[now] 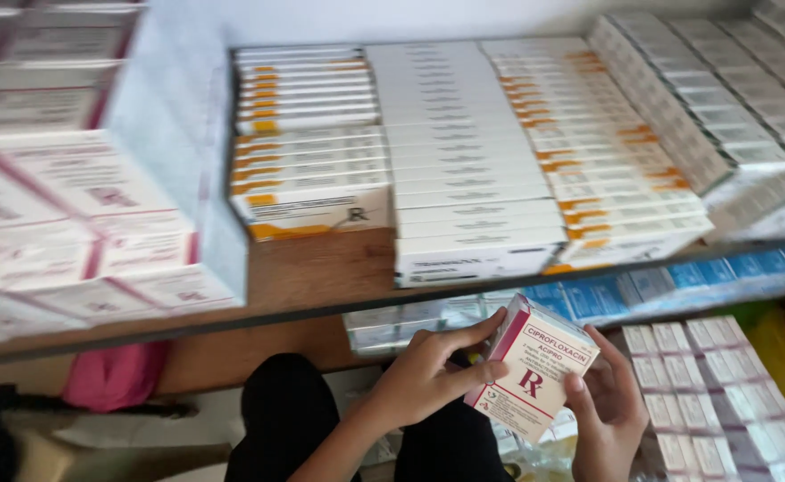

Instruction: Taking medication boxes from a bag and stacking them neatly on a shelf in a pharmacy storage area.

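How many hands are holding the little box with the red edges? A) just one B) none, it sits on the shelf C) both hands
C: the left hand wraps one side of the small red-edged box and the right hand props up the other, below the wooden shelf.

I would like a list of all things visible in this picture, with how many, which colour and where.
held box: one, white with red trim, between both hands, lower middle
orange-striped boxes: two rows, white with orange, shelf centre and right of centre
plain white boxes: one row, white, shelf centre
pink-striped boxes: many, white with pink lines, shelf left
angled white boxes: several rows, white, shelf right
blue boxes: a row, blue and white, under the shelf at right
small white boxes: many, white with pink marks, lower right
shelf: one, brown wood, across the middle
pink cloth: one, pink, lower left
left hand: one, on the held box's left side
right hand: one, under its right side
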